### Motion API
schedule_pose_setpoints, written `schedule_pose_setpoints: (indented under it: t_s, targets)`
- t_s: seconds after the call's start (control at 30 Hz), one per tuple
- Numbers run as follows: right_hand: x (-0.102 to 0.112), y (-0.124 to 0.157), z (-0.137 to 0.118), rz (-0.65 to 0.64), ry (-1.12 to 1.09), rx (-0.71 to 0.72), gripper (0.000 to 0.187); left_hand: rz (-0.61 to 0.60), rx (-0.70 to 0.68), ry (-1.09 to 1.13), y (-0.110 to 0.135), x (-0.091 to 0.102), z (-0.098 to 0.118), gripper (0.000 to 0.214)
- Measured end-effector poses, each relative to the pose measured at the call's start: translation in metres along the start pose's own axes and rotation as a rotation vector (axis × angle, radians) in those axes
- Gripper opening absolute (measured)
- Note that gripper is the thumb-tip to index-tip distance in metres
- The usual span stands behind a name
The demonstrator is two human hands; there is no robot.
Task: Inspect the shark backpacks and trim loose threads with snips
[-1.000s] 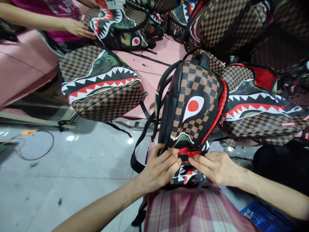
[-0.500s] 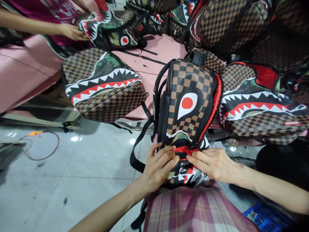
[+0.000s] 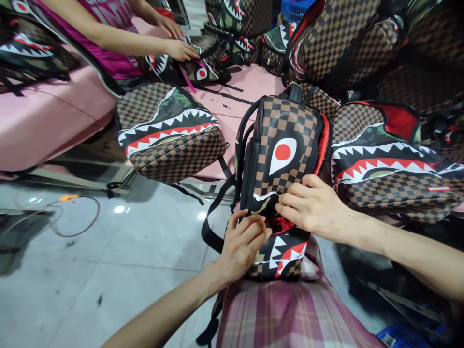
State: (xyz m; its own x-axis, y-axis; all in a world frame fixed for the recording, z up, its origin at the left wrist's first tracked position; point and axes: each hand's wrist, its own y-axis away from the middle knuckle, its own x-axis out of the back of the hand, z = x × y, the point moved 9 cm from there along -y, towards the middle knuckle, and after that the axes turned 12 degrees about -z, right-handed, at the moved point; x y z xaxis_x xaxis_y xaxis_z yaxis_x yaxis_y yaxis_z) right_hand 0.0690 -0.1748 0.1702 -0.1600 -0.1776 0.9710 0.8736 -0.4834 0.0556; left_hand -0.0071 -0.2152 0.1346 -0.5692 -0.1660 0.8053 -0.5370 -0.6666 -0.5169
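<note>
A brown checkered backpack (image 3: 282, 145) with a shark eye and toothed mouth stands upright on my lap. My left hand (image 3: 243, 244) pinches its lower front with curled fingers, beside the red lining (image 3: 281, 225) that shows there. My right hand (image 3: 316, 209) lies on the bag's front just above that spot, fingers bent and pressed onto the panel. Black straps (image 3: 217, 208) hang down the bag's left side.
More shark backpacks lie on the pink table (image 3: 54, 121): one to the left (image 3: 170, 135), one to the right (image 3: 384, 164), several piled behind. Another person's hands (image 3: 183, 48) work on a bag at the back. A cable (image 3: 72, 217) lies on the grey tiled floor.
My right hand has left the red lining and moved up onto the bag's front panel. My left hand stays at the lower front. The view has shifted slightly.
</note>
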Motion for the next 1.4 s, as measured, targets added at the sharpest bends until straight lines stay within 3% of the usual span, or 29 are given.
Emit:
schedule_pose_setpoints:
  t_s: [0.23, 0.47, 0.57, 0.67, 0.73, 0.87, 0.97, 1.07, 1.17, 1.33, 1.4]
  targets:
    - [-0.016, -0.02, -0.011, 0.006, -0.047, 0.102, 0.029, 0.023, 0.011, 0.011, 0.005, -0.003, -0.002, 0.013]
    - [-0.011, -0.022, -0.015, 0.054, -0.046, 0.129, 0.034, 0.031, 0.022, 0.036, 0.006, -0.003, -0.002, 0.014]
    - [0.008, -0.002, 0.002, 0.181, -0.061, 0.01, 0.025, -0.024, 0.027, 0.046, 0.009, -0.004, 0.003, 0.018]
    - [0.025, 0.04, 0.036, 0.329, -0.259, -0.272, 0.019, -0.092, 0.033, 0.06, 0.016, -0.009, 0.008, 0.03]
    - [0.015, 0.066, 0.051, 0.316, -0.471, -0.432, 0.027, -0.122, 0.003, 0.066, 0.023, -0.013, 0.011, 0.036]
    - [-0.034, 0.088, 0.045, 0.197, -0.769, -0.522, 0.04, -0.156, -0.059, 0.056, 0.029, -0.019, 0.016, 0.038]
    - [-0.071, 0.088, 0.039, 0.18, -0.991, -0.586, 0.028, -0.107, -0.056, 0.075, 0.021, -0.011, 0.015, 0.035]
    - [-0.091, 0.081, 0.042, 0.221, -1.173, -0.673, 0.016, -0.095, -0.03, 0.126, 0.0, -0.001, 0.006, 0.022]
    - [-0.093, 0.069, 0.052, 0.317, -1.294, -0.703, 0.013, -0.195, 0.041, 0.137, -0.034, -0.001, -0.017, 0.011]
    - [-0.074, 0.038, 0.063, 0.466, -1.341, -0.549, 0.015, -0.639, 0.177, -0.101, -0.087, -0.028, -0.047, 0.015]
    - [-0.065, 0.03, 0.065, 0.528, -1.327, -0.468, 0.014, -0.735, 0.225, -0.174, -0.095, -0.032, -0.051, 0.017]
